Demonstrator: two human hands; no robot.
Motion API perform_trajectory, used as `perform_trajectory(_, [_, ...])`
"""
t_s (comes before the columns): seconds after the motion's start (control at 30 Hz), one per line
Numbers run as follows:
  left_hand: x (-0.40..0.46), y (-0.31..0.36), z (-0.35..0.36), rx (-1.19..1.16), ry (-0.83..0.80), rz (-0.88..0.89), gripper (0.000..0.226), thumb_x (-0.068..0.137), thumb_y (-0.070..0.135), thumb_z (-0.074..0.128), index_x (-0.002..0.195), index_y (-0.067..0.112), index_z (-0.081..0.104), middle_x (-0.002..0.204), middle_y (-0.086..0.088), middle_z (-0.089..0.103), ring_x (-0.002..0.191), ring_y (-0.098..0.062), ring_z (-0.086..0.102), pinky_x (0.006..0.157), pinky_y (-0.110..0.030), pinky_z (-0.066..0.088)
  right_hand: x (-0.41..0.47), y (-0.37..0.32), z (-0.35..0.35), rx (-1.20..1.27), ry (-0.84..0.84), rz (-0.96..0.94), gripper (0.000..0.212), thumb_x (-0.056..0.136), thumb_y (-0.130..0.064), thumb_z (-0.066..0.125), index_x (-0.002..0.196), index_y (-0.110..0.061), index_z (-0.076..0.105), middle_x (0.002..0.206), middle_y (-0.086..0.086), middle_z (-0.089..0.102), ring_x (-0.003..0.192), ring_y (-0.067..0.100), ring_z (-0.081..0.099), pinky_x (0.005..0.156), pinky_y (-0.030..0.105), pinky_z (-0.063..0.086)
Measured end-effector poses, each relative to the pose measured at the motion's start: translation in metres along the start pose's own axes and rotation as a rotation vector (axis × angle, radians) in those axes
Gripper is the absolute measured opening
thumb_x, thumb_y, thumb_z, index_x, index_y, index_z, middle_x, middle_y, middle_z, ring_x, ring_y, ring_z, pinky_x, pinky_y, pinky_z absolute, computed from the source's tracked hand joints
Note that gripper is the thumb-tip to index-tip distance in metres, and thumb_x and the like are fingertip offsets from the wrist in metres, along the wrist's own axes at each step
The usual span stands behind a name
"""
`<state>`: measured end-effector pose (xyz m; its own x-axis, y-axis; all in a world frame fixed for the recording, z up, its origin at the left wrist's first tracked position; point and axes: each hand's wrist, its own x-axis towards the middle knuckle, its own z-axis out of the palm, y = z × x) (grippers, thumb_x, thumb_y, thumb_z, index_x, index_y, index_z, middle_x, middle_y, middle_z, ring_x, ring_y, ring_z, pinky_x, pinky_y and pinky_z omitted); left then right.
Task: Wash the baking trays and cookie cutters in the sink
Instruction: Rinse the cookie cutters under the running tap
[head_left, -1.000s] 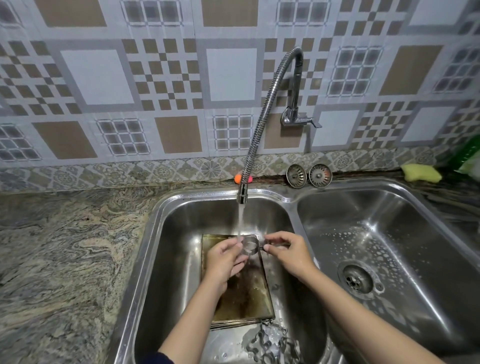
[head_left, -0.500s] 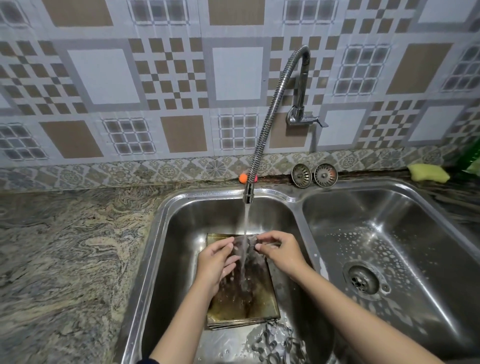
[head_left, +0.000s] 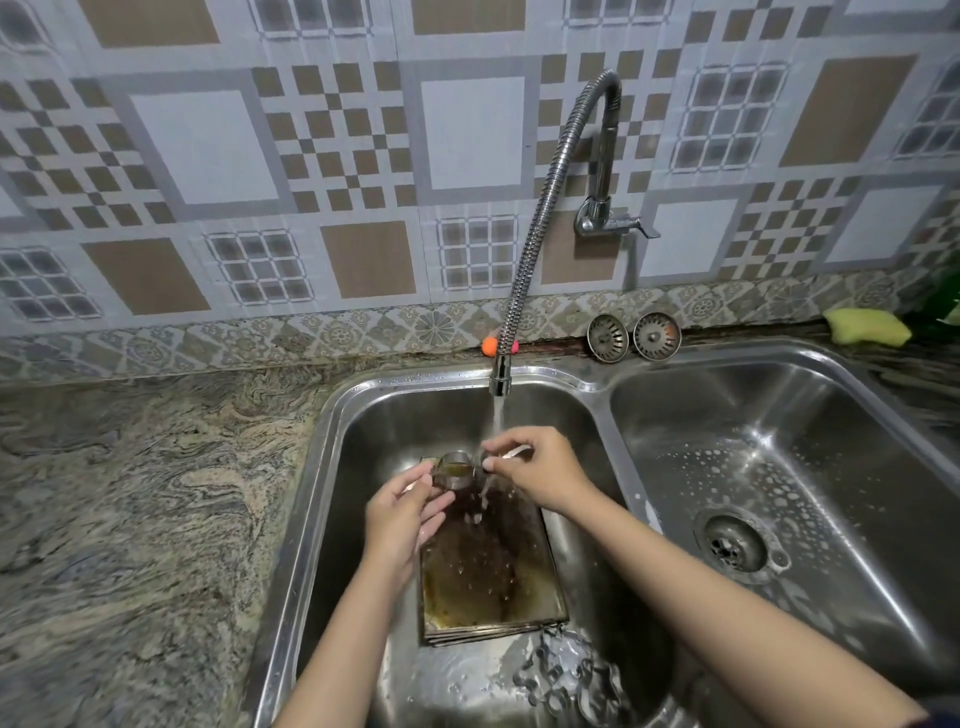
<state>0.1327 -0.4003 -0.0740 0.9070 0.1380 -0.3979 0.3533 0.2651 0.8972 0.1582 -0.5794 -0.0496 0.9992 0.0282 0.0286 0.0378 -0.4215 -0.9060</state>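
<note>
Am holding round cookie cutter (head_left: 457, 469) under faucet stream (head_left: 497, 421), right hand (head_left: 540, 475) pinching its rim, left hand (head_left: 402, 514) cupping below, fingers spread; stacked baking trays (head_left: 493, 577) lying underneath in left basin (head_left: 332, 467).

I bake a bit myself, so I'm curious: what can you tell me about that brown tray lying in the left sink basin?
The baking tray is a flat, rectangular metal sheet with a low rim, lying on the floor of the left basin. Its surface is stained dark brown with yellowish grease toward the near edge, and wet with droplets. It seems to top a stack of similar trays, judging by the layered near edge. Tap water falls toward its far end, where both hands hold something small above it.
</note>
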Motion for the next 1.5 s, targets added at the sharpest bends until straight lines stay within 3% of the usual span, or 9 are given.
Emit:
perform_trajectory(0.23, [-0.019, -0.03, 0.029, 0.322, -0.185, -0.01, 0.018, 0.093, 0.012, 0.056, 0.109, 0.014, 0.064, 0.096, -0.006, 0.071, 0.088, -0.018, 0.07, 0.074, -0.027, 0.052, -0.023, -0.006, -0.083, 0.064, 0.157, -0.073, 0.021, 0.075, -0.013, 0.08, 0.087, -0.029, 0.074, 0.081, 0.011, 0.074, 0.069, 0.012, 0.059, 0.068, 0.023, 0.048])
perform_trajectory(0.37, [-0.035, -0.056, 0.048, 0.728, -0.503, 0.068, 0.02, 0.089, 0.004, 0.059, 0.108, 0.007, 0.065, 0.089, 0.0, 0.066, 0.073, -0.001, 0.061, 0.071, -0.012, 0.047, -0.051, 0.014, -0.146, 0.039, 0.206, -0.021, 0.024, 0.075, -0.001, 0.077, 0.089, -0.02, 0.073, 0.074, -0.009, 0.072, 0.066, -0.002, 0.063, 0.066, 0.01, 0.05])
perform_trajectory(0.47, [-0.041, -0.077, 0.059, 1.038, -0.784, 0.156, 0.027, 0.086, 0.012, 0.064, 0.113, 0.01, 0.065, 0.103, -0.003, 0.066, 0.09, -0.009, 0.062, 0.081, -0.018, 0.049, -0.073, 0.041, -0.185, -0.098, 0.224, 0.115, 0.023, 0.075, -0.001, 0.076, 0.095, -0.013, 0.072, 0.077, -0.004, 0.069, 0.061, -0.007, 0.061, 0.065, 0.006, 0.048])
perform_trajectory(0.7, [-0.056, -0.114, 0.083, 1.481, -1.135, 0.319, 0.046, 0.078, 0.014, 0.065, 0.124, 0.02, 0.059, 0.124, -0.003, 0.061, 0.111, -0.018, 0.055, 0.096, -0.028, 0.045, -0.093, 0.135, -0.186, -0.514, -0.133, 0.609, 0.019, 0.075, -0.003, 0.077, 0.065, -0.018, 0.07, 0.04, -0.019, 0.057, 0.04, -0.004, 0.054, 0.043, 0.01, 0.042])
perform_trajectory(0.93, [-0.051, -0.126, 0.094, 1.547, -1.121, 0.329, 0.03, 0.08, 0.016, 0.064, 0.109, 0.021, 0.068, 0.111, -0.003, 0.067, 0.102, -0.02, 0.059, 0.083, -0.025, 0.045, -0.097, 0.168, -0.163, -0.725, -0.427, 0.721, 0.019, 0.08, -0.001, 0.064, 0.096, -0.004, 0.074, 0.035, -0.021, 0.052, 0.036, -0.008, 0.05, 0.039, 0.008, 0.038])
perform_trajectory(1.0, [-0.049, -0.124, 0.094, 1.512, -1.105, 0.321, 0.028, 0.08, 0.011, 0.062, 0.105, 0.018, 0.071, 0.11, -0.004, 0.067, 0.101, -0.019, 0.059, 0.083, -0.022, 0.043, -0.095, 0.168, -0.163, -0.691, -0.433, 0.751, 0.023, 0.08, -0.006, 0.067, 0.102, -0.01, 0.072, 0.056, -0.012, 0.064, 0.049, 0.0, 0.057, 0.049, 0.011, 0.046])
perform_trajectory(1.17, [-0.045, -0.122, 0.086, 1.465, -1.051, 0.371, 0.028, 0.083, 0.008, 0.051, 0.098, 0.019, 0.073, 0.103, -0.002, 0.069, 0.095, -0.018, 0.062, 0.08, -0.024, 0.048, -0.093, 0.155, -0.168, -0.655, -0.305, 0.629, 0.017, 0.082, -0.007, 0.065, 0.095, -0.012, 0.076, 0.096, 0.004, 0.074, 0.085, 0.018, 0.067, 0.074, 0.025, 0.051])
perform_trajectory(1.37, [-0.038, -0.102, 0.073, 1.282, -0.807, 0.511, 0.019, 0.089, 0.015, 0.056, 0.096, 0.019, 0.073, 0.097, 0.002, 0.069, 0.09, -0.011, 0.06, 0.088, -0.029, 0.048, -0.104, 0.085, -0.17, -0.505, 0.127, 0.348, 0.014, 0.085, -0.016, 0.068, 0.098, -0.016, 0.072, 0.089, -0.001, 0.07, 0.076, 0.012, 0.06, 0.07, 0.021, 0.042])
perform_trajectory(1.5, [-0.035, -0.067, 0.068, 1.057, -0.459, 0.579, 0.015, 0.088, 0.02, 0.061, 0.097, 0.023, 0.073, 0.089, 0.006, 0.064, 0.076, -0.004, 0.057, 0.07, -0.009, 0.043, -0.108, 0.038, -0.14, -0.311, 0.172, 0.21, 0.009, 0.084, -0.018, 0.068, 0.091, -0.021, 0.073, 0.079, -0.004, 0.072, 0.07, 0.011, 0.064, 0.065, 0.02, 0.05])
